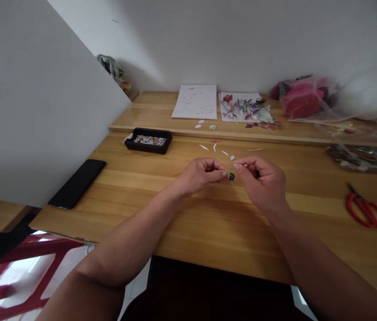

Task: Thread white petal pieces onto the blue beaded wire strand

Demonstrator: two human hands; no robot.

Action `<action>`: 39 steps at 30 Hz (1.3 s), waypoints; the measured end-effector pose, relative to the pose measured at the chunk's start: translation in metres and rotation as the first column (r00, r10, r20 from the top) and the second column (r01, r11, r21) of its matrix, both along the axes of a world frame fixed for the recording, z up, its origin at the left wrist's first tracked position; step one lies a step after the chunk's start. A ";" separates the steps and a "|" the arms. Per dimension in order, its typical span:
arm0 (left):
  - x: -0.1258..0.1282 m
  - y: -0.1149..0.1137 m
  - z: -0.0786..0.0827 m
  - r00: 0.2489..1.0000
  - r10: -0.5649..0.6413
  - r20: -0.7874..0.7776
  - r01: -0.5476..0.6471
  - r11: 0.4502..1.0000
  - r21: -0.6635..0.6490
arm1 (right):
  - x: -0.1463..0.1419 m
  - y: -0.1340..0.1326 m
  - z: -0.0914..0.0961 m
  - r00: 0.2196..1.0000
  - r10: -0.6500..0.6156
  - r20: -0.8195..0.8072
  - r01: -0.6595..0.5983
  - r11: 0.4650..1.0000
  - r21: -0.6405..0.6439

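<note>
Between thumb and forefinger, my left hand (pixel 203 175) pinches a small dark blue piece with a curled outline (pixel 231 177). Its exact kind is too small to make out. Close by on the right, my right hand (pixel 261 180) is closed in a pinch, and what its fingertips hold, if anything, is hidden. Just beyond the fingertips a small pale leaf-shaped piece (pixel 232 158) lies on the wooden table (pixel 188 223). Several thin white slivers (pixel 214 147) and a reddish one (pixel 215 141) are scattered behind it.
At the left are a black tray of small beads (pixel 150 141) and a black phone (pixel 77 183). Red-handled scissors (pixel 369 209) lie at the right. On the raised back shelf are a white sheet (pixel 195 102), colourful flower pieces (pixel 247 108) and a plastic bag with pink contents (pixel 304 100).
</note>
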State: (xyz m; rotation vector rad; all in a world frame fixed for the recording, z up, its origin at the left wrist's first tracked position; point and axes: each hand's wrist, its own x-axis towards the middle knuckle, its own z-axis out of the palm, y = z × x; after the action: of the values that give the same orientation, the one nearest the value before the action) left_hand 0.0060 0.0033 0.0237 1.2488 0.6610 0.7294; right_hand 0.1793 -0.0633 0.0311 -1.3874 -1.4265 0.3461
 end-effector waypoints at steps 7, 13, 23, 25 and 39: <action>-0.001 0.000 0.001 0.999 -0.035 0.023 0.036 0.999 -0.036 | 0.000 0.011 -0.008 0.916 0.082 -0.393 -0.175 0.962 -0.208; 0.000 0.001 -0.001 0.994 0.077 0.081 -0.072 0.996 -0.061 | -0.012 0.007 -0.011 0.627 0.041 -0.778 -0.499 0.788 -0.360; 0.002 0.003 0.001 0.970 0.232 0.065 -0.235 0.971 0.035 | -0.020 -0.004 -0.006 0.790 0.152 -0.593 -0.404 0.858 -0.318; 0.002 0.003 0.001 0.971 0.234 0.054 -0.237 0.969 0.062 | -0.019 -0.008 -0.004 0.907 0.175 -0.383 -0.288 0.922 -0.259; 0.000 -0.001 0.001 0.999 -0.039 0.017 0.039 0.999 0.028 | 0.001 0.002 0.000 0.987 0.074 -0.140 -0.088 0.991 -0.097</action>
State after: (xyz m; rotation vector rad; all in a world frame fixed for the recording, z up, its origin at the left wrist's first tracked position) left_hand 0.0056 0.0023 0.0248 1.2758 0.6128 0.7183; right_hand 0.1804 -0.0610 0.0312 -1.3633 -1.3708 0.5637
